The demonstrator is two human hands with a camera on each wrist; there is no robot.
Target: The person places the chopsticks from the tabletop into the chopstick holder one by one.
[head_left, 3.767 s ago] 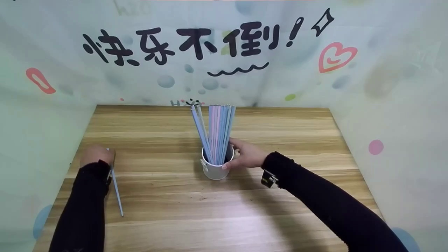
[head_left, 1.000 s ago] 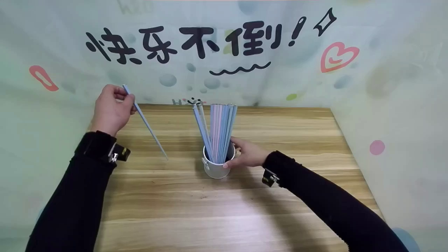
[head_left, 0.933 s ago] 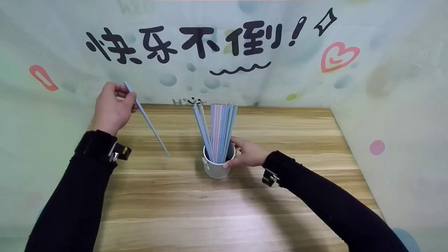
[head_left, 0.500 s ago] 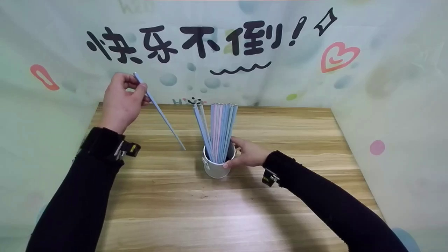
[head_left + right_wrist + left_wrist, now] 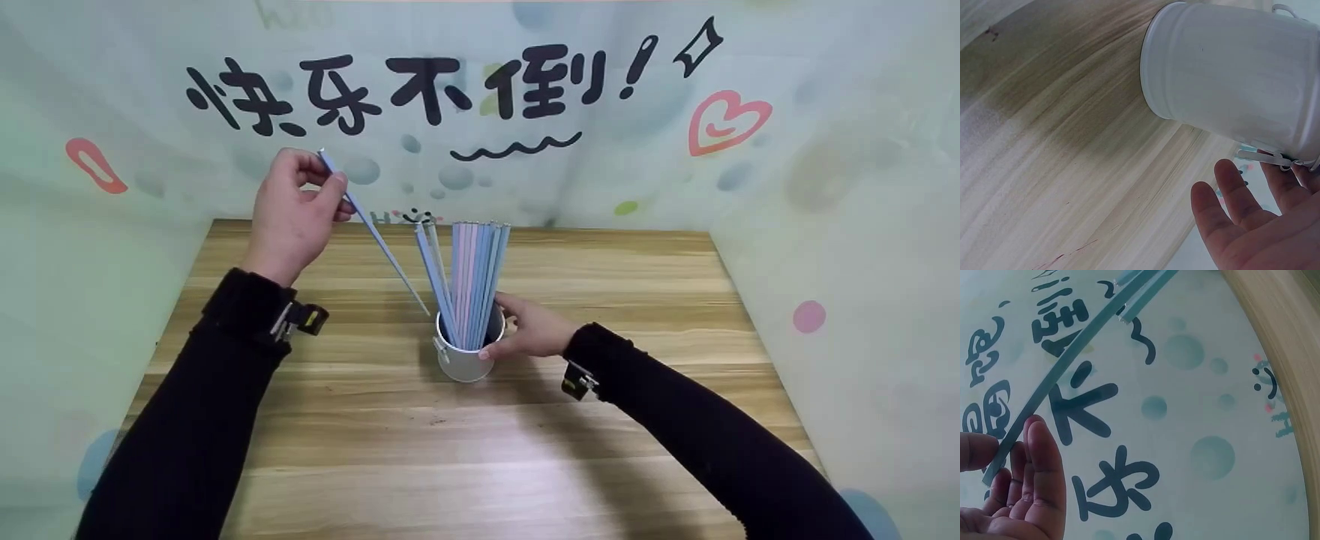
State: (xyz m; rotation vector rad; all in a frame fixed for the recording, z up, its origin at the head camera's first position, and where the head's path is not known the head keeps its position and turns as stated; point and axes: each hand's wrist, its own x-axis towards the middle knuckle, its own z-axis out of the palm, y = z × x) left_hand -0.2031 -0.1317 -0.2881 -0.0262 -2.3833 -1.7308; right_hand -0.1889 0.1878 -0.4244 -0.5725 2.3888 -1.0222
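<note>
My left hand (image 5: 295,210) pinches a light blue chopstick (image 5: 385,251) near its thick upper end, high at the back left. The chopstick slants down to the right, its thin tip close by the left rim of a small white bucket (image 5: 466,367). Several blue, pink and pale chopsticks (image 5: 466,285) stand in that bucket, thick ends up, some leaning left. My right hand (image 5: 536,331) holds the bucket at its right side, thumb on the front of the rim. In the right wrist view, fingers (image 5: 1234,185) lie beside the handle fitting (image 5: 1264,157).
The bucket stands mid-table on a wood-grain tabletop (image 5: 375,450). A pale printed cloth (image 5: 637,172) with large black characters rises behind the table and along both sides. Each black sleeve carries a small wrist camera.
My left hand, low on the left beside the chopstick at first, has lifted it and carried it up, then right, bringing its tip close to the bucket. My right hand has stayed at the bucket.
</note>
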